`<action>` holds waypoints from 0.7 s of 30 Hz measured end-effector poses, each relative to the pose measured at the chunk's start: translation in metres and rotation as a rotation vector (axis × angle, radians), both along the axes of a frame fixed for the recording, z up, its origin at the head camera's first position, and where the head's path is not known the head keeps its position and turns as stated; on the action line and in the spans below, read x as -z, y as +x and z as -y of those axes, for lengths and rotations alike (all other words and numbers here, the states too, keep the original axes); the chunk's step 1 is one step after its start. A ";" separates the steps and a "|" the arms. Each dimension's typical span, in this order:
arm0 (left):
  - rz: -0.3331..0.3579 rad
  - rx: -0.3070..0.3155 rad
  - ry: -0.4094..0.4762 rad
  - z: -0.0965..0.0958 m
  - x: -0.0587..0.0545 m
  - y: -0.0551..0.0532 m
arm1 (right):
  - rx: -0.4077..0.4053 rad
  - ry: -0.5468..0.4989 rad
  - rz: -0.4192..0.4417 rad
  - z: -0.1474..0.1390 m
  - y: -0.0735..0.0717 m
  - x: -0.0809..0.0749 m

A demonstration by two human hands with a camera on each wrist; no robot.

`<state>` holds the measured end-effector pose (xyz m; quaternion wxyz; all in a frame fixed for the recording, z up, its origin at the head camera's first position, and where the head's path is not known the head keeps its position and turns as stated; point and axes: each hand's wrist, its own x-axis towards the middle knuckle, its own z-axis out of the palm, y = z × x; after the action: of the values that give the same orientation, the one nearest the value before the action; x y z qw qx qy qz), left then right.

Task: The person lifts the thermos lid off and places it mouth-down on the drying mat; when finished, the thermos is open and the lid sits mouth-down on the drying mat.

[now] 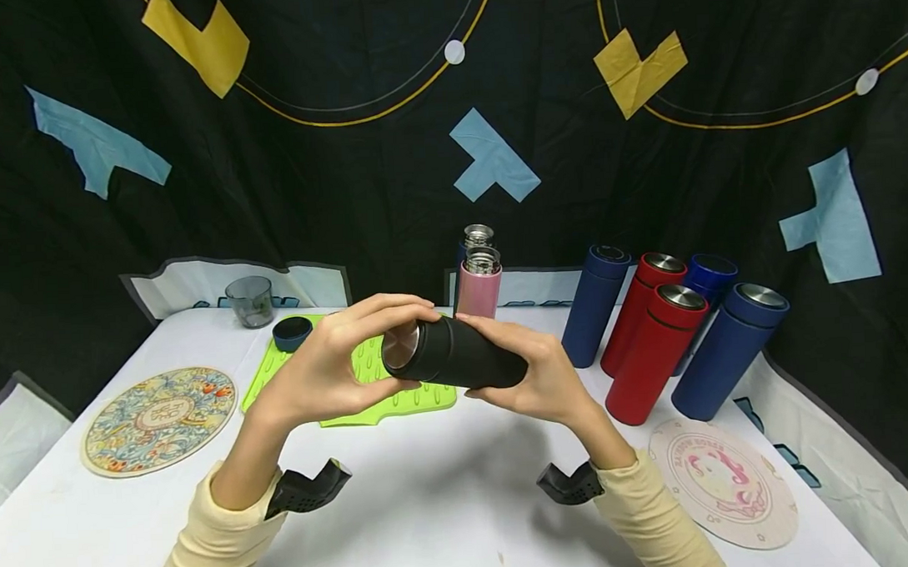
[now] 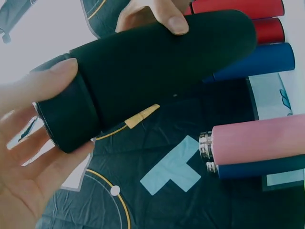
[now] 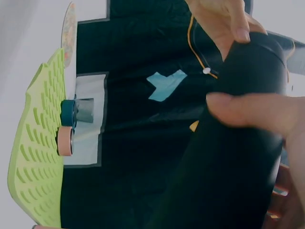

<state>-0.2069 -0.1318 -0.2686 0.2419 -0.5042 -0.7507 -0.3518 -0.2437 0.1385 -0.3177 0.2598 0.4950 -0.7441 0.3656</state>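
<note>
At the far left of the white table, I record a round patterned mat lying flat. Beyond it, a clear glass stands upright near the back edge. To the right of these lies a green ridged mat, bearing a dark blue cap; the right wrist view shows a pink cap just beside it.

My left hand is clamped round the lid end of a black bottle, thumb on one side and fingers on the other. The bottle is held above the table, nearly level, its silver lid top facing left. The lid sits on the body, with a seam visible between them. Behind the bottle, a pink bottle stands with its metal neck uncovered; a slim blue bottle, likewise uncapped, is close behind it. My right hand grips the black bottle's body toward its base. My hands are apart from each other, joined only through the bottle.

At the right, three blue bottles and two red bottles stand in a group, lids on. Nearer me, a round pink mat lies flat.
</note>
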 end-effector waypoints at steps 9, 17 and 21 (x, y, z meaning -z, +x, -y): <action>-0.063 0.001 0.042 0.002 0.000 -0.002 | 0.069 0.011 -0.074 -0.001 0.005 -0.003; -0.053 -0.015 0.049 0.003 0.000 -0.003 | 0.146 0.006 -0.148 0.001 0.009 -0.004; -0.033 -0.049 0.058 0.002 0.000 -0.002 | 0.184 0.000 -0.209 0.002 0.009 -0.003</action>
<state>-0.2086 -0.1337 -0.2682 0.2772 -0.4841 -0.7481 -0.3593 -0.2345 0.1361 -0.3143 0.3686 0.4600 -0.7553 0.2866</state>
